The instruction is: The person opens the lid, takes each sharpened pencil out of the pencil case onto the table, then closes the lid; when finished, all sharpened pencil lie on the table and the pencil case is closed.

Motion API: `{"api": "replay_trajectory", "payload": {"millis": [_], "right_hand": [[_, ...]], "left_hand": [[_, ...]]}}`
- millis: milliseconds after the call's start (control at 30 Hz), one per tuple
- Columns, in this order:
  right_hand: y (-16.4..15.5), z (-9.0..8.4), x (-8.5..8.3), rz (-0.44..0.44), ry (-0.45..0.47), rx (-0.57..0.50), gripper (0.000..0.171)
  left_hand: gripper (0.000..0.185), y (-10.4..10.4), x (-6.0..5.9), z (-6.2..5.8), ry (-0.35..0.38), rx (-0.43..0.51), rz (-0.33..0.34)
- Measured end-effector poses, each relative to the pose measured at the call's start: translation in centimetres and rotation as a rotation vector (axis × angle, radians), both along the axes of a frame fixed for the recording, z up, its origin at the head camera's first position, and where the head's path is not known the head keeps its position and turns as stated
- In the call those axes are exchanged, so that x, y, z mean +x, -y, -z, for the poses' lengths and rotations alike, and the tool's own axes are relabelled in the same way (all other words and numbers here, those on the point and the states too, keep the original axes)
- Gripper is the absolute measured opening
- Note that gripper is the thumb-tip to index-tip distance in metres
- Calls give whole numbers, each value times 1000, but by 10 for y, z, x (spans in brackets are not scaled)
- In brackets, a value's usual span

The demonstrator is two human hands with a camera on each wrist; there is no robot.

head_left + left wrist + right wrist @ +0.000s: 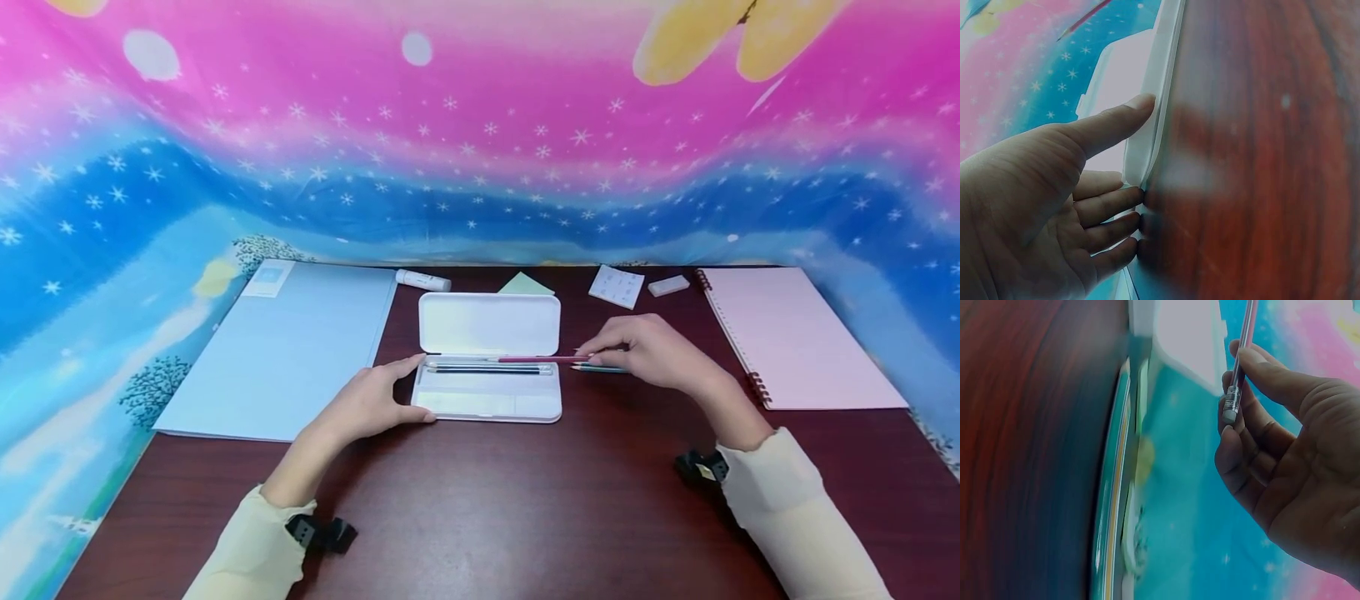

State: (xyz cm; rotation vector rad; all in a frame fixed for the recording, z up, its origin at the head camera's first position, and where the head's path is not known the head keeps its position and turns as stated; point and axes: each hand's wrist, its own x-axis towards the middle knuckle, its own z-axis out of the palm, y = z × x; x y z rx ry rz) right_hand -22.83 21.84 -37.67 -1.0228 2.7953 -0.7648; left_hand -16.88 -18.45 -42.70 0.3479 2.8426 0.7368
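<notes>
A white pencil case (487, 405) lies open on the dark wooden table (525, 500), lid (489, 323) back. A dark pencil (487, 370) lies in its tray. My left hand (375, 400) rests against the case's left end, thumb and fingers touching its edge (1147, 144). My right hand (652, 350) pinches a red pencil (540, 359) by its eraser end (1232, 403), held level over the tray's back. A teal pencil (600, 368) lies on the table under that hand.
A light blue folder (285, 350) lies left of the case, a pink spiral notebook (795, 337) to the right. Behind the case are a white glue stick (423, 280), a green note (527, 285), a white card (617, 286) and an eraser (668, 286). A colourful cloth (480, 150) rises behind.
</notes>
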Motion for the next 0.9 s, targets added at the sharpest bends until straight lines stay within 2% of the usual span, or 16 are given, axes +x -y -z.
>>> {"api": "replay_trajectory", "payload": {"millis": [333,533,700,900], "right_hand": [[-53,6,3,106,-20,55,22],[-86,12,-3,138,96,115,19],[-97,17,-6,154,138,169,18],[-96,21,-7,163,154,175,19]], "left_hand": [[97,0,0,1,4,9,-2],[96,0,0,0,-1,3,-6],[96,0,0,0,-5,-4,-4],[96,0,0,1,-9,-9,2]]}}
